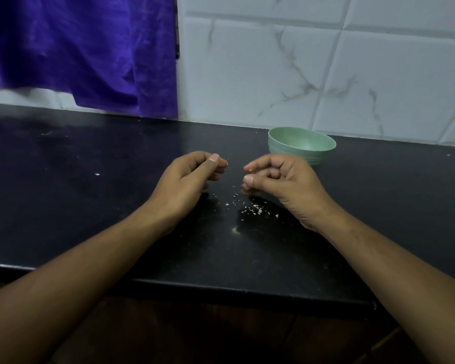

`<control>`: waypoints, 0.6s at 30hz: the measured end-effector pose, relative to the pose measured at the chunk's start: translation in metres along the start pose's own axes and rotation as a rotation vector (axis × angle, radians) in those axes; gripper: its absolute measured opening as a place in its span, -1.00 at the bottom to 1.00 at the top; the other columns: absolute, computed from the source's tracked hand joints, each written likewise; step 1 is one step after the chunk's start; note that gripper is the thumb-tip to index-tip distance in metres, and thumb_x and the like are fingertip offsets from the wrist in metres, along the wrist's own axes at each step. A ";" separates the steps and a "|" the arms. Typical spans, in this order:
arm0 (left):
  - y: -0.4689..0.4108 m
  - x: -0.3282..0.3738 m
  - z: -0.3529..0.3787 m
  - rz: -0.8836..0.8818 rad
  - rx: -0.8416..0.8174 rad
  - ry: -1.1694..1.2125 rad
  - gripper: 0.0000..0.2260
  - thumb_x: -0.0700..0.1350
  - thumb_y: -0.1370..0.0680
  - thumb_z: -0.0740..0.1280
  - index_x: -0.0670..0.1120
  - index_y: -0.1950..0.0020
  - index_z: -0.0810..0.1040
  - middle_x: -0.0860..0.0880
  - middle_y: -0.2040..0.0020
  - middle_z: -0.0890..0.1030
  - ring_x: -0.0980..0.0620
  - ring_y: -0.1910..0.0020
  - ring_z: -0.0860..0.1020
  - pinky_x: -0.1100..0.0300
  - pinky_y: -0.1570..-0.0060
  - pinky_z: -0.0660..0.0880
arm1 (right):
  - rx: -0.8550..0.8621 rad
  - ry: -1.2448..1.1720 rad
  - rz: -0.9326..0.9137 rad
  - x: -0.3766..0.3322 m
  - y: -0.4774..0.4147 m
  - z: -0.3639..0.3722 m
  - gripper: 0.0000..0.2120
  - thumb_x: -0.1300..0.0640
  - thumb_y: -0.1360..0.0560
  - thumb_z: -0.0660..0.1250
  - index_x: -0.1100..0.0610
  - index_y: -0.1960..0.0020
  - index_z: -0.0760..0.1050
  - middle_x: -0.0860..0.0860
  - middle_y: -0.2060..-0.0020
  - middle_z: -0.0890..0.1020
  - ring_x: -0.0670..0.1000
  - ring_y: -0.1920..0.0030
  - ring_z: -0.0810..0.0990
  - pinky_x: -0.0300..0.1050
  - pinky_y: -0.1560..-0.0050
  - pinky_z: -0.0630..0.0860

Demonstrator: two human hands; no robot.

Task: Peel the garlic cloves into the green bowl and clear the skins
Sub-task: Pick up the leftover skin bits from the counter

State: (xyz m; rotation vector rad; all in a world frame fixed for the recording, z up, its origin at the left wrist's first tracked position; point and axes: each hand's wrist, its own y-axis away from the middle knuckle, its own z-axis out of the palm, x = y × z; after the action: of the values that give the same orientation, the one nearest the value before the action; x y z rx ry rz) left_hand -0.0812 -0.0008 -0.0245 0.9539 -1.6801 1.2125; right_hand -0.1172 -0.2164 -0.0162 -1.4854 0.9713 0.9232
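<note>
Left hand [192,177], right hand [281,185], loosely curled, empty, apart, above papery skin flakes [255,208]

A black stone table [90,206] with a glossy, dust-streaked top runs along the foot of a tiled wall. A green bowl [301,143] stands upright on it near the back edge, right of centre. A loose scatter of pale garlic skin flakes [252,208] lies on the dark surface in front of the bowl, towards the table's middle. A single flake [97,174] sits well apart to the left, and a whitish smudge [236,230] marks the top just nearer the front edge than the scatter.
</note>
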 end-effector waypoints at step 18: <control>0.002 -0.001 0.001 0.014 -0.012 0.006 -0.69 0.16 -0.58 0.26 0.04 -0.08 0.71 0.04 -0.05 0.74 0.04 -0.10 0.68 -0.01 -0.20 0.57 | 0.045 0.195 -0.021 0.004 -0.001 0.000 -0.82 0.11 -0.62 0.41 0.21 0.01 0.73 0.06 0.05 0.77 -0.01 -0.09 0.71 0.04 -0.26 0.57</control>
State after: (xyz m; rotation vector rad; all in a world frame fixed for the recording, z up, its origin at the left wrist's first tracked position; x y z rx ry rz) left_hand -0.0832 -0.0009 -0.0260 0.9321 -1.6900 1.2117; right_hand -0.1151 -0.2171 -0.0193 -1.5650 1.1075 0.7463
